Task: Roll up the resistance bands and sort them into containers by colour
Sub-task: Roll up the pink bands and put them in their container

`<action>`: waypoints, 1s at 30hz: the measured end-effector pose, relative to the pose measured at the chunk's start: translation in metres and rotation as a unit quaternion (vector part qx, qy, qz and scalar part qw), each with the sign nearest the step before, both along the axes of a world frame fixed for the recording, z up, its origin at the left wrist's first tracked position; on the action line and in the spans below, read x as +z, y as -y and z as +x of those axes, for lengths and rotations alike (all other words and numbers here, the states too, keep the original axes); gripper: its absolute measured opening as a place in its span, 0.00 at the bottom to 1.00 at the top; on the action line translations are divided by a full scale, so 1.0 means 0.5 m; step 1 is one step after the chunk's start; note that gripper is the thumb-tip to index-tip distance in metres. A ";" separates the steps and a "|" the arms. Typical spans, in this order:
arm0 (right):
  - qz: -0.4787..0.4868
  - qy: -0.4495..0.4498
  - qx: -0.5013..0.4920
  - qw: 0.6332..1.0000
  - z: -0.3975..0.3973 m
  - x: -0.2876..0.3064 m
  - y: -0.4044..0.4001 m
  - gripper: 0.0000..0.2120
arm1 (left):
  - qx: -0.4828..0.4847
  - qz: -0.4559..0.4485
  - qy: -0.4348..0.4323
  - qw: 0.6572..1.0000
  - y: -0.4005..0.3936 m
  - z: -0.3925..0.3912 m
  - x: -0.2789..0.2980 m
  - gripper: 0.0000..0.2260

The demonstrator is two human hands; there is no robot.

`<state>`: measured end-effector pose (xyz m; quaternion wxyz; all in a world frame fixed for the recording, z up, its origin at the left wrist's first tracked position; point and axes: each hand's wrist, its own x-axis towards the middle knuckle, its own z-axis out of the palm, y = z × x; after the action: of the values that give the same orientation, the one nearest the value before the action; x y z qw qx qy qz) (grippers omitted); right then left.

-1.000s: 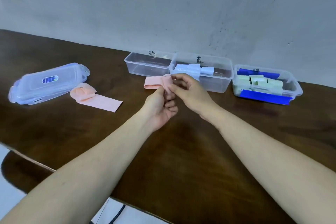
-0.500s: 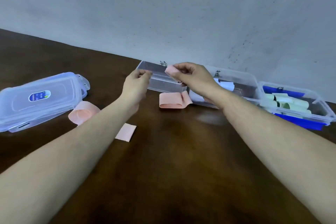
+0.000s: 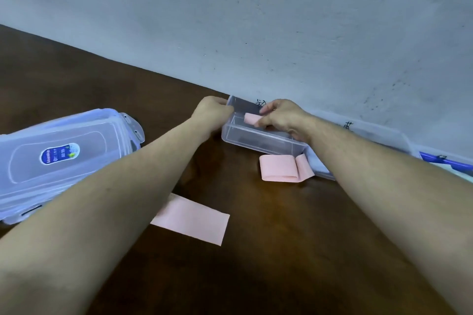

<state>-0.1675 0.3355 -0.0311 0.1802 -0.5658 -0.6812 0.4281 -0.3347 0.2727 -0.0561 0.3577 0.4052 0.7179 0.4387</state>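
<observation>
A clear plastic container [image 3: 256, 140] stands at the back of the dark wooden table by the wall. My right hand [image 3: 281, 117] pinches a small rolled pink band [image 3: 252, 118] over that container's inside. My left hand [image 3: 212, 112] grips the container's left rim. A loosely folded pink band [image 3: 280, 169] lies on the table just in front of the container. Another pink band [image 3: 192, 218] lies flat nearer me, partly hidden under my left forearm.
A stack of clear lids with a blue label [image 3: 61, 156] sits at the left. A second clear container [image 3: 371, 135] stands right of the first, and a third with blue bands [image 3: 445, 161] shows at the right edge. The wall runs directly behind them.
Both hands have moved forward to the first container. My right hand has lowered the rolled pink band into its opening, and my left hand has taken hold of its rim.
</observation>
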 end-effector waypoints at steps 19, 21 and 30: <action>0.087 0.082 -0.016 0.993 -0.087 -0.044 -0.035 0.22 | -0.061 -0.012 0.060 0.996 0.021 -0.030 0.005 0.12; 0.118 0.101 -0.003 0.988 -0.092 -0.047 -0.034 0.21 | -0.060 -0.013 0.065 0.996 0.021 -0.030 0.007 0.11; 0.216 0.280 0.061 0.933 -0.095 -0.045 -0.022 0.13 | -0.060 -0.021 0.073 0.995 0.021 -0.029 0.005 0.12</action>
<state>-0.2148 0.3467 -0.0535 0.0734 -0.5676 -0.8133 0.1045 -0.3490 0.2620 -0.0537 0.4433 0.4065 0.6733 0.4301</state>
